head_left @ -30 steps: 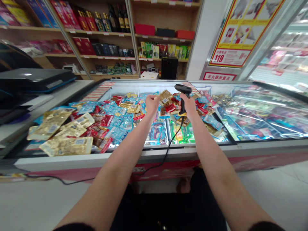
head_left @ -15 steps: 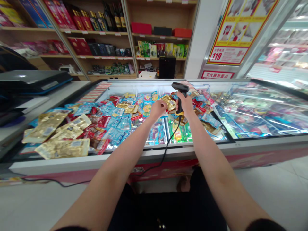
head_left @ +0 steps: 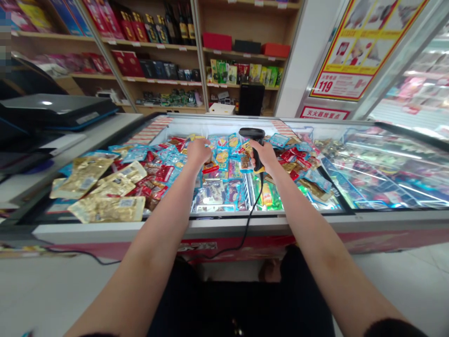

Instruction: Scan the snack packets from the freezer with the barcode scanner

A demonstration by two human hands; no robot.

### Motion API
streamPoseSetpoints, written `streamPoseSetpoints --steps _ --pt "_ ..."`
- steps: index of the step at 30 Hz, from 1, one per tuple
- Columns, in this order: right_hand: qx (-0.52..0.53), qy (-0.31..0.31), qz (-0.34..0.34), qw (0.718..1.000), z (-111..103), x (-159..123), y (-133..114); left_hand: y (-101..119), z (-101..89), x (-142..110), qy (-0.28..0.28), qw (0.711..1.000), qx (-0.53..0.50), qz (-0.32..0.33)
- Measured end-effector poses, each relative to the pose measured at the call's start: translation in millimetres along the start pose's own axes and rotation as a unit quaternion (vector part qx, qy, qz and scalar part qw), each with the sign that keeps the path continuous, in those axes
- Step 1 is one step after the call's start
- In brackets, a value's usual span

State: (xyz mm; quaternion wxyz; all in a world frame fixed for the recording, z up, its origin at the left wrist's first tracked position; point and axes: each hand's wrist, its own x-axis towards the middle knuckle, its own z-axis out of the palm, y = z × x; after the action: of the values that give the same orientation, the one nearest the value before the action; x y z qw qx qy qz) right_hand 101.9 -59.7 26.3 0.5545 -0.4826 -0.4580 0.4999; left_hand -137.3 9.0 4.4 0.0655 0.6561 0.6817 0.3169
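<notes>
Right hand [head_left: 265, 157] clamped around the handle of a barcode scanner [head_left: 251, 135], which is held above the packets. Left hand [head_left: 199, 153] is placed on blue snack packets [head_left: 221, 156]; whether one is gripped cannot be told. Scanner cable [head_left: 247, 229] is draped over the front of the chest freezer [head_left: 224, 223]. Gold packets [head_left: 108, 209] are laid toward its left end.

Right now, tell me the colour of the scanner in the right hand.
The barcode scanner is black with a yellow base; head view.
</notes>
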Motion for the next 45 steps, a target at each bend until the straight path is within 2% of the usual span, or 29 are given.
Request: streamPoseSetpoints --steps 5,10,15,18,22,27,32,39,45 --pt "-0.047 -0.049 0.012 0.998 29.9 1.3 8.6 -31.8 -19.0 10.0 -0.005 0.999 0.029 -0.04" --pt "-0.069 -0.081 0.025 0.994 55.7 -1.5 13.1 -40.1 -24.3 12.2 -0.043 0.994 0.096 -0.036" --pt "-0.064 -0.094 0.029 0.993 60.0 -1.8 23.9 -39.8 -31.5 12.3 -0.112 0.981 0.149 -0.046" --pt "-0.059 -0.092 0.032 0.993 55.2 -2.7 26.1 -40.9 -34.5 12.2 -0.123 0.978 0.162 -0.051" --pt "-0.051 -0.065 0.041 0.996 50.7 -4.8 22.9 -40.6 -33.0 9.5 -0.093 0.98 0.168 -0.055" --pt "-0.053 -0.072 0.027 0.996 49.0 -4.2 23.3 -38.9 -28.7 7.9 -0.066 0.987 0.144 -0.031" --pt "-0.057 -0.074 0.017 0.996 49.2 -5.1 23.5 -39.1 -26.6 12.1 -0.023 0.998 0.052 0.012" --pt "-0.043 -0.074 0.014 0.996 50.2 -9.9 16.8 -24.1 -29.4 7.5 0.026 0.994 -0.109 0.02" --pt "-0.026 -0.077 -0.001 0.997 45.1 -7.2 18.6 -13.4 -31.4 1.0 0.033 0.988 -0.148 0.014"
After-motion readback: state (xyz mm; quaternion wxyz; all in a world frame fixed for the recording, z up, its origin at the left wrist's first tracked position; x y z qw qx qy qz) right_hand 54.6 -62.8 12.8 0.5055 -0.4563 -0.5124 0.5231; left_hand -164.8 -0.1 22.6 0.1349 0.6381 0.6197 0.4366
